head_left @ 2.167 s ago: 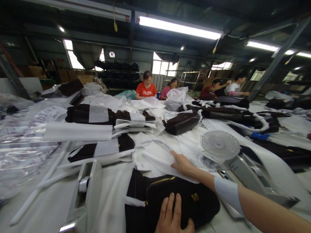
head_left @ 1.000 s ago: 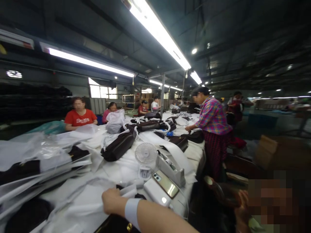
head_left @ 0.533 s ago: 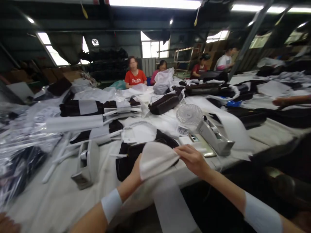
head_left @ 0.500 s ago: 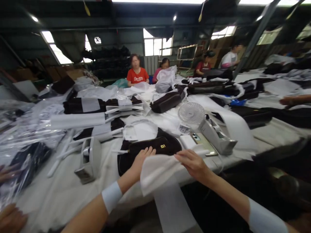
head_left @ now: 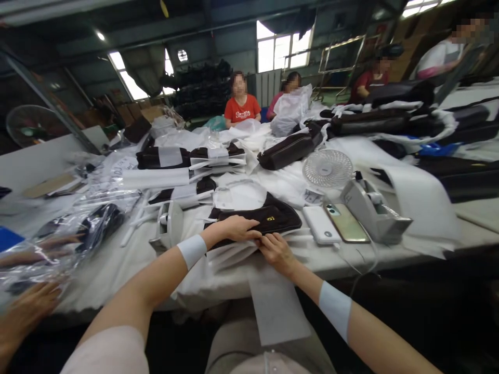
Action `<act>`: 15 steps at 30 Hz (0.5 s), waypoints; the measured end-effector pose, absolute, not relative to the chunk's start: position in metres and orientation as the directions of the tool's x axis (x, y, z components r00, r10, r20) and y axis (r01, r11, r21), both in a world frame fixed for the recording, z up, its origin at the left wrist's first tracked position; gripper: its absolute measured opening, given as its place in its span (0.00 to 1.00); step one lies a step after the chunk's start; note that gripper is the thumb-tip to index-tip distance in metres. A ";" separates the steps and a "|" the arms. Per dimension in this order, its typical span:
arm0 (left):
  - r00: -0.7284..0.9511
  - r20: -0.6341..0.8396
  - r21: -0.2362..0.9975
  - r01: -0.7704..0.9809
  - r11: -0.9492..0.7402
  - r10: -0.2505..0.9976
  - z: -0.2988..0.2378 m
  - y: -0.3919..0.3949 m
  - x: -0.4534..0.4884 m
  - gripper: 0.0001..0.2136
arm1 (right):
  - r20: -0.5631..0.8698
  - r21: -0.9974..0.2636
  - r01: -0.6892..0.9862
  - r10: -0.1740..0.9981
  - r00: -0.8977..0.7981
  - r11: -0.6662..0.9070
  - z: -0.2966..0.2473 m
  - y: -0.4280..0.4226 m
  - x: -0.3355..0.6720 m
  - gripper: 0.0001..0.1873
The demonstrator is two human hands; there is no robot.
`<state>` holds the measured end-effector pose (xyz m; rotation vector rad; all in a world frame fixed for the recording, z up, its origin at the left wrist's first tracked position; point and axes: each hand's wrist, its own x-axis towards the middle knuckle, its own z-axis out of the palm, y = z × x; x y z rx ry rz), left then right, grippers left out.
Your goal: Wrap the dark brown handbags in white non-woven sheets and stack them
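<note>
A dark handbag (head_left: 283, 215) with a small gold emblem lies at the table's front edge. White wrapping sheets (head_left: 230, 255) stick out from under its front side. My left hand (head_left: 236, 228) rests across the bag's front with its fingers stretched to the right. Close against those fingertips, my right hand (head_left: 276, 252) is closed in a pinch at the bag's lower edge, where a white sheet meets it; the pinched part is mostly hidden. Behind the bag stands its handle (head_left: 244, 182), wrapped in white. A translucent white strip (head_left: 278, 311) hangs below the table edge over my lap.
Tape dispensers stand left (head_left: 168, 226) and right (head_left: 374, 213). A white power bank (head_left: 320, 225), a phone (head_left: 346, 223) and a small fan (head_left: 327, 169) sit on the right. Wrapped bags (head_left: 161, 157) lie behind. A co-worker's hands (head_left: 39, 301) handle clear plastic at left; other people sit across.
My right hand has moved left and brought the white sheet down to the bag's front edge. My left hand now reaches across to meet it. The view has shifted.
</note>
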<state>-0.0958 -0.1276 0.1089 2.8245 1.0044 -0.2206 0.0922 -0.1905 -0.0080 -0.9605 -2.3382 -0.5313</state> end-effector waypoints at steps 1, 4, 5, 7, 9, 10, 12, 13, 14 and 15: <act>0.777 -0.181 0.064 0.621 -0.781 0.603 0.104 -0.132 -0.095 0.30 | 0.628 0.144 0.721 0.500 -0.596 0.678 -0.012 -0.190 0.092 0.14; 0.799 -0.076 -0.095 0.590 -0.801 0.597 0.079 -0.154 -0.092 0.49 | 0.629 0.133 0.703 0.489 -0.605 0.699 -0.022 -0.189 0.092 0.14; 0.796 -0.014 -0.168 0.595 -0.786 0.605 0.068 -0.162 -0.092 0.51 | 0.630 0.139 0.702 0.484 -0.607 0.699 -0.025 -0.188 0.092 0.15; 0.779 0.112 -0.278 0.621 -0.733 0.617 0.047 -0.174 -0.094 0.43 | 0.649 0.157 0.700 0.461 -0.605 0.697 -0.030 -0.186 0.094 0.16; 0.769 0.202 -0.329 0.637 -0.697 0.607 0.031 -0.181 -0.097 0.32 | 0.668 0.188 0.677 0.413 -0.619 0.711 -0.031 -0.183 0.099 0.16; 0.770 0.233 -0.346 0.636 -0.689 0.594 0.026 -0.182 -0.099 0.28 | 0.662 0.215 0.649 0.379 -0.646 0.730 -0.031 -0.182 0.103 0.15; 0.777 0.270 -0.372 0.629 -0.683 0.568 0.020 -0.182 -0.102 0.26 | 0.600 0.292 0.547 0.295 -0.744 0.785 -0.026 -0.181 0.115 0.11; 0.781 0.278 -0.380 0.625 -0.683 0.559 0.020 -0.182 -0.103 0.26 | 0.549 0.329 0.485 0.254 -0.796 0.810 -0.023 -0.180 0.123 0.11; 0.784 0.284 -0.385 0.620 -0.683 0.552 0.020 -0.182 -0.104 0.26 | 0.504 0.357 0.436 0.223 -0.834 0.826 -0.018 -0.180 0.131 0.12; 0.787 0.289 -0.389 0.617 -0.685 0.545 0.020 -0.182 -0.105 0.25 | 0.477 0.374 0.417 0.214 -0.853 0.829 -0.013 -0.180 0.140 0.14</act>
